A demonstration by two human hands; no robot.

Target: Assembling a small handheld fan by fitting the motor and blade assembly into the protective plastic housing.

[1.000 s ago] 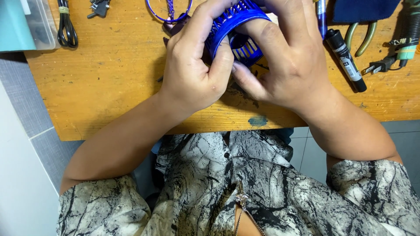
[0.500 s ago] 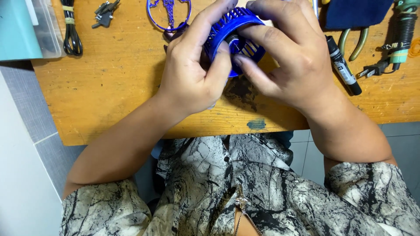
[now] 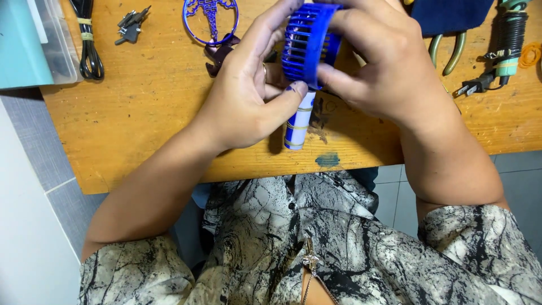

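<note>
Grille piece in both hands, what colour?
Blue slotted grille, held by left hand and right hand; head view.

Both hands meet above the middle of the desk [image 3: 141,130], the left hand [image 3: 248,101] and the right hand [image 3: 384,73] gripping a fan head [image 3: 307,42] between them, its handle [image 3: 297,124] pointing toward the desk's near edge. Behind the left hand lies a round grille [image 3: 210,21]; left of that sit keys [image 3: 131,25], then a coiled cable [image 3: 87,39], then a box [image 3: 28,42] at the far left corner. Right of the hands lie pliers [image 3: 449,51] and a plug with cord [image 3: 497,62].
</note>
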